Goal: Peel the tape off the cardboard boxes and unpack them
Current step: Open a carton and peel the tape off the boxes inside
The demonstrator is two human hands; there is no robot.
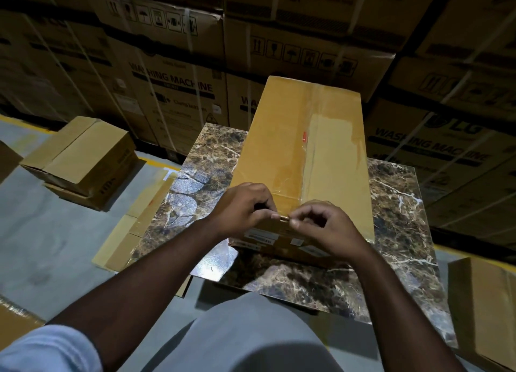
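A long cardboard box [293,153] is lying lengthwise on a marble-patterned slab [396,204], its near end sitting close to the slab's near edge and its far end reaching past the slab's far edge. Clear tape [329,148] is running down the middle of the box top, over the seam, shining in the light. White labels [258,237] are showing on the near end face of the box.

Both hands are working at the near top edge of the box, side by side and almost touching. The left hand [243,209] is curling its fingers in, with thumb and forefinger pinching the tape end at the edge. The right hand [326,226] is also curling in, thumb and forefinger narrowed onto the same small folded bit of tape [284,218] between the two hands. How far that bit is lifting off the cardboard is too small to tell.

On the floor to the left, a shut box [83,156] is sitting on flattened cardboard. Another box [483,307] is standing by the slab's near right corner. Behind, big cartons [173,86] printed "WASHING MACHINE" are stacking up like a wall.
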